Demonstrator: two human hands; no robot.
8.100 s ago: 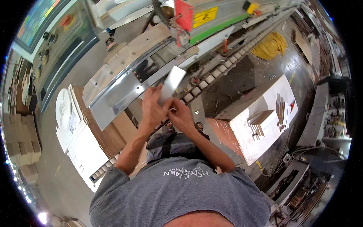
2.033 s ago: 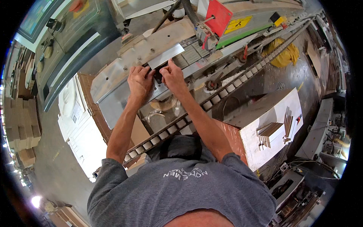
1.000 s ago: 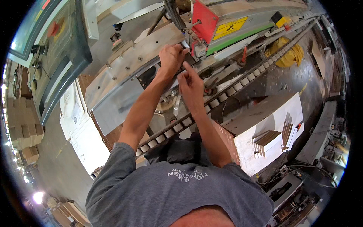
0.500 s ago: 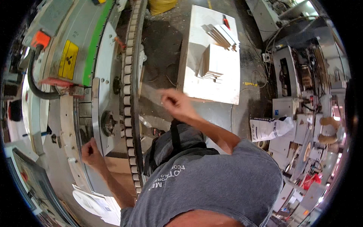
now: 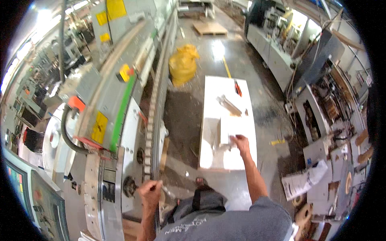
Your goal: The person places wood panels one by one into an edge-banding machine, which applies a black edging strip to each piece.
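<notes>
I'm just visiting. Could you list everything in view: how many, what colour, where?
worktop: one, white, right of centre
panel stack: one, white-topped, on the worktop
thin strips: several, whitish, behind the stack
tool: one, red and black, worktop's far end
sack: one, yellow, floor beyond
long machine: one, grey with green edge, left
roller track: one, white rollers, beside the machine
printed bag: one, white, lower right
shirt: one, grey, lower edge
left grip: one, bare, near the roller track
right grip: one, bare, at the stack's near corner
</notes>
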